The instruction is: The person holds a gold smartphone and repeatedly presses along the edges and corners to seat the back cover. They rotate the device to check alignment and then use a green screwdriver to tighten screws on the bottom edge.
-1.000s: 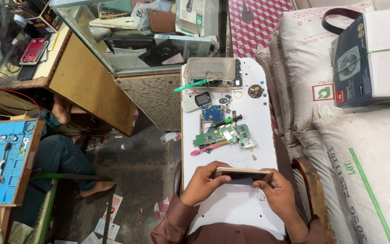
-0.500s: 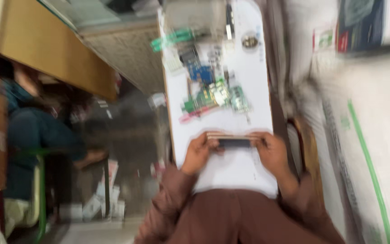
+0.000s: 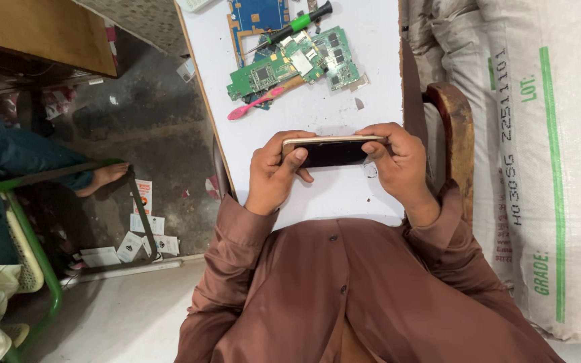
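A gold-edged smartphone (image 3: 331, 152) with a dark screen is held sideways over the white table (image 3: 317, 117), just above its near end. My left hand (image 3: 276, 172) grips the phone's left end, thumb resting on the screen. At the phone's right end my right hand (image 3: 396, 158) has its fingers wrapped over the edge. Both brown sleeves fill the lower part of the view.
Green circuit boards (image 3: 290, 62), a blue board (image 3: 257, 17), a pink toothbrush (image 3: 260, 101) and a green-handled screwdriver (image 3: 297, 23) lie farther up the table. Large white sacks (image 3: 539, 154) stand on the right beside a wooden chair arm (image 3: 455, 134). Another person's bare foot (image 3: 105, 176) rests at left.
The view has dropped closer to my lap and hands; the far end of the table has left the view. Both hands still hold the phone in the same grip.
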`<control>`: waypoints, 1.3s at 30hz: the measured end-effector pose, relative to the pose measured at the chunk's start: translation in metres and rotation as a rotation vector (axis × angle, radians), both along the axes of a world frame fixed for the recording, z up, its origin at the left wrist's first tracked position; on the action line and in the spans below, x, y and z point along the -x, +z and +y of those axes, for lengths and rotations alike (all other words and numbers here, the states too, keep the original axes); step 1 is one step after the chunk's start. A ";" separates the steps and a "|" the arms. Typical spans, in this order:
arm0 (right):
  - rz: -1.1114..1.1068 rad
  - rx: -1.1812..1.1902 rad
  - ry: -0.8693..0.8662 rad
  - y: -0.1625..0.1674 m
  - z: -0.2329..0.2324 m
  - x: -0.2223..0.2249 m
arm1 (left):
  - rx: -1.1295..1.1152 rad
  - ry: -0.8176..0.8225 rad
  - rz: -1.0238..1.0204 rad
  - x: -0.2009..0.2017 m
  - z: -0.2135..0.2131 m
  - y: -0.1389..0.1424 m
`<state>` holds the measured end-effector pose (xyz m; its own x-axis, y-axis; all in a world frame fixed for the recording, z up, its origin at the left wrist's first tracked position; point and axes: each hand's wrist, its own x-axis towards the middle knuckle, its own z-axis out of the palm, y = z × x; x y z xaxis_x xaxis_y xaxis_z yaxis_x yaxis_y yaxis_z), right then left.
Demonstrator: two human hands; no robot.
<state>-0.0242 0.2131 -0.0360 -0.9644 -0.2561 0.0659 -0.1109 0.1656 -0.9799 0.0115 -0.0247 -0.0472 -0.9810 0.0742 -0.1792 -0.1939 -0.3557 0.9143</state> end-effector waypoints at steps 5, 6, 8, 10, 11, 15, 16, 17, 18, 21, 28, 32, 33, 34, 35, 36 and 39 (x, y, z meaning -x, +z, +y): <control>-0.127 0.114 0.150 -0.001 0.006 -0.003 | -0.010 0.017 -0.048 -0.004 0.002 0.006; -0.128 0.103 0.178 -0.001 0.006 -0.003 | -0.001 0.021 -0.056 -0.004 0.002 0.009; -0.135 0.132 0.162 -0.002 0.006 -0.003 | 0.018 -0.003 -0.055 -0.003 0.002 0.015; -0.161 0.193 0.149 -0.004 0.006 -0.002 | 0.036 -0.058 -0.039 -0.003 0.001 0.023; -0.185 0.239 0.145 -0.004 0.007 -0.002 | 0.001 -0.091 -0.004 -0.003 -0.001 0.027; -0.226 0.329 0.128 -0.005 0.008 0.001 | -0.023 -0.191 0.100 -0.004 -0.006 0.047; -0.238 0.350 0.129 -0.004 0.008 0.002 | 0.000 -0.208 0.118 -0.004 -0.006 0.051; -0.249 0.371 0.130 -0.002 0.008 0.002 | -0.022 -0.218 0.108 -0.003 -0.007 0.054; -0.261 0.392 0.130 -0.001 0.007 0.003 | -0.045 -0.229 0.097 -0.003 -0.007 0.057; -0.292 0.405 0.151 0.005 0.007 0.004 | -0.054 -0.211 0.053 -0.005 -0.005 0.061; -0.309 0.356 0.170 0.002 0.007 0.004 | 0.101 -0.062 -0.024 -0.007 0.005 0.057; -0.300 0.354 0.180 -0.006 0.011 0.004 | 0.148 -0.057 -0.026 -0.008 0.006 0.061; -0.299 0.365 0.179 -0.009 0.012 0.004 | 0.154 -0.056 -0.011 -0.008 0.006 0.063; -0.286 0.354 0.168 -0.011 0.013 0.004 | 0.159 -0.055 0.005 -0.008 0.006 0.065; -0.276 0.341 0.155 -0.014 0.015 0.005 | 0.151 -0.060 0.021 -0.009 0.006 0.067; -0.265 0.328 0.142 -0.016 0.016 0.004 | 0.143 -0.066 0.037 -0.009 0.006 0.069; -0.263 0.483 0.181 -0.021 0.018 0.004 | 0.117 -0.107 0.072 -0.012 0.005 0.074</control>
<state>-0.0280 0.2307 -0.0570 -0.9076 -0.4193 -0.0194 0.1614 -0.3060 -0.9382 0.0231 -0.0196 0.0267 -0.9793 0.1613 -0.1225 -0.1576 -0.2268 0.9611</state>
